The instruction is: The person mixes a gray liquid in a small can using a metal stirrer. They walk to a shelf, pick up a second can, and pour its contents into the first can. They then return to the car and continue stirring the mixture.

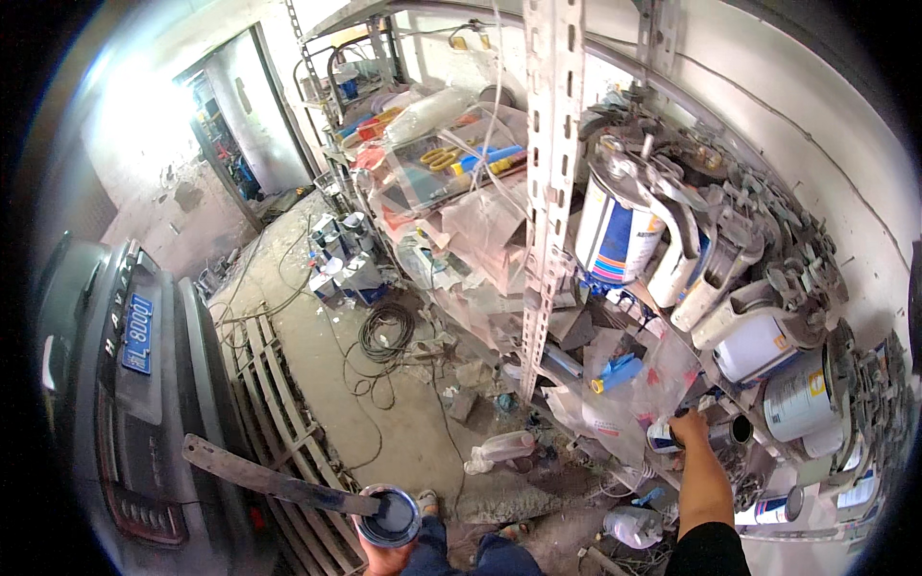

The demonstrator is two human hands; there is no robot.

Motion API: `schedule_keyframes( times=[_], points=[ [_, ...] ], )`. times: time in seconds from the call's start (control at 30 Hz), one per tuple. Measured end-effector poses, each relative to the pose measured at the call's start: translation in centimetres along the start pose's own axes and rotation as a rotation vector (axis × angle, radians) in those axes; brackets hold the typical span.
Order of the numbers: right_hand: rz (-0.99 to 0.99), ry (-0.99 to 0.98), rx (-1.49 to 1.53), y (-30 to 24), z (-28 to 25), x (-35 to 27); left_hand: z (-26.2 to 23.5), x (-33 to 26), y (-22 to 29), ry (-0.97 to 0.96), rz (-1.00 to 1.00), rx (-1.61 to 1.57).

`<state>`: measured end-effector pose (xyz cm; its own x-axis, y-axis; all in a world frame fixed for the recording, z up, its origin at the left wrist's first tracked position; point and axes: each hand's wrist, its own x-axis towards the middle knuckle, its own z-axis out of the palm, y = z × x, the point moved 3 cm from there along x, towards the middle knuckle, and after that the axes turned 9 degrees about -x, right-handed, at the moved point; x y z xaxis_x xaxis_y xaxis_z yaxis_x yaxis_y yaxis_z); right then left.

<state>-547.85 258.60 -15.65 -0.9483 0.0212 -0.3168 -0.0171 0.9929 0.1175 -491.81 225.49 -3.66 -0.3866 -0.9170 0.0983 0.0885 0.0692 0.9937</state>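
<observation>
Nearest me, my left hand point(388, 559) is wrapped around a small round open tin of dark grey-blue paint point(395, 515), held upright in front of my legs. A long, flat, paint-stained stirring strip point(279, 482) slants out of it to the left, its lower end at the tin's mouth. My right hand point(690, 426) reaches out to the lower shelf, at a small white-and-blue cylindrical can point(662, 437). The fingers are bent over its dark end, but they are small and partly hidden there, so I can't tell whether they have closed on it. An open, dark-mouthed metal can point(739, 430) lies just beside that hand.

I'd judge the step in hand to be handling the shelf can while the paint waits in my left. The next move calls for a sure grip on the can, clear of its neighbour, with the open tin kept level so that the strip doesn't tip.

Beyond, a perforated grey steel post point(549, 192) rises in front of shelves, with large white-and-blue paint tins point(615, 226) to its right. Farther off, a coiled black cable point(386, 333) lies on the floor.
</observation>
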Motion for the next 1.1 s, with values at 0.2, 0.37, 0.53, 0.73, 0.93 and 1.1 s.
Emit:
schedule_keyframes(
  times=[0.2,0.37,0.53,0.73,0.93,1.1],
  points=[
    [0.111,-0.034,-0.025,-0.9,-1.1,-0.7,0.1,0.2,1.3,0.053,0.012,0.008],
    [0.159,-0.093,-0.081,-0.5,-2.6,-1.5,0.1,0.8,1.3,0.041,0.022,0.038],
    [0.145,-0.106,-0.104,-2.1,-2.0,-1.5,-0.8,0.5,2.0,0.057,0.063,0.111],
    [0.128,-0.007,-0.194,2.3,1.5,2.7,0.1,1.0,1.2,0.086,0.021,-0.044],
    [0.004,-0.228,-0.067,0.1,-0.3,0.6,-1.5,-0.1,0.1,0.061,-0.079,0.003],
    [0.068,-0.018,-0.094,1.5,1.3,2.6,-0.9,0.4,0.5,-0.021,0.074,0.159]
  ],
)
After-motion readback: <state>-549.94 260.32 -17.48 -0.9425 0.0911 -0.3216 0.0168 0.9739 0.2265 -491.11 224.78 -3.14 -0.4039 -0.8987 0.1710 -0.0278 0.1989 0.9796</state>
